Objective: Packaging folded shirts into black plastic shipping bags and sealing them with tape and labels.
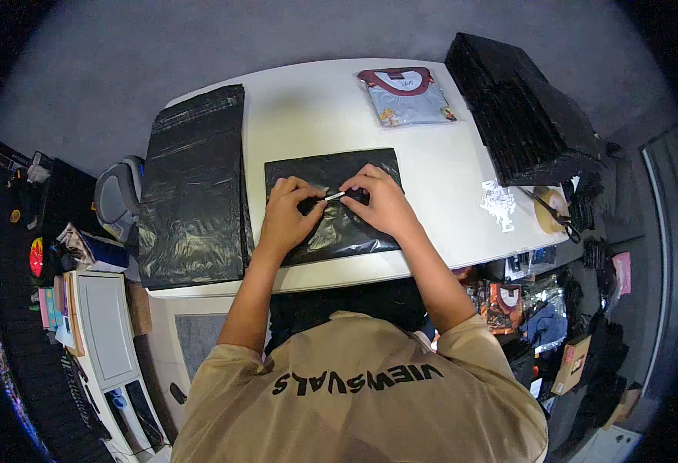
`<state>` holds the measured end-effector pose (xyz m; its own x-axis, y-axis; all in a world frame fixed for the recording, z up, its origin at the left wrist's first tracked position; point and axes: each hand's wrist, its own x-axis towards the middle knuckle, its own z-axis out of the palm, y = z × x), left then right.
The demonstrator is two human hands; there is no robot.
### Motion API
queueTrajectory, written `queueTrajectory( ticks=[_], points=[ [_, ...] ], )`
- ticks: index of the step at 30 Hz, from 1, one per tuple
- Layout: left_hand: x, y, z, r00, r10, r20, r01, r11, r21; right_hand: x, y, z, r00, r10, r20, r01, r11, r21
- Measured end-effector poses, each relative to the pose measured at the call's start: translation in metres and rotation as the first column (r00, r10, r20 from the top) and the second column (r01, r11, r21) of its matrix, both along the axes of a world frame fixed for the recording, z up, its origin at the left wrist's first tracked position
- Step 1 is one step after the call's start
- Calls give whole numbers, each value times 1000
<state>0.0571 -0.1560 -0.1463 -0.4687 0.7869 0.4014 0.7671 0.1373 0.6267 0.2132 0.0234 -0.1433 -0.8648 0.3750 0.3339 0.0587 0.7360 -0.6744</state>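
Above a black plastic mailing bag point(345, 234), a small white strip point(334, 197), perhaps a label, spans the gap between my two hands. My left hand point(287, 215) pinches its left end between thumb and index finger. At the other end, the thumb and fingers of my right hand point(380, 204) grip it too. The bag lies flat on the white table point(310, 116), partly covered by both hands. Several similar small white strips point(497, 206) are scattered farther right on the tabletop.
Large black plastic bags point(191, 191) lie stacked at left. A bagged folded shirt point(407, 99) rests at the far side. Black packages point(518, 110) are piled at right, near scissors point(572, 232) and a tape roll point(558, 201). A white cabinet point(107, 330) stands lower left.
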Motion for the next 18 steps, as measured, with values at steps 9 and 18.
queueTrajectory(
  ticks=[9,18],
  points=[
    [2,6,2,1000,4,20,-3,999,-54,1,1,-5,1000,-7,14,8,1000,-11],
    [0,5,0,1000,-5,4,5,998,-66,7,-5,-9,998,-36,-59,38,999,31]
  ],
)
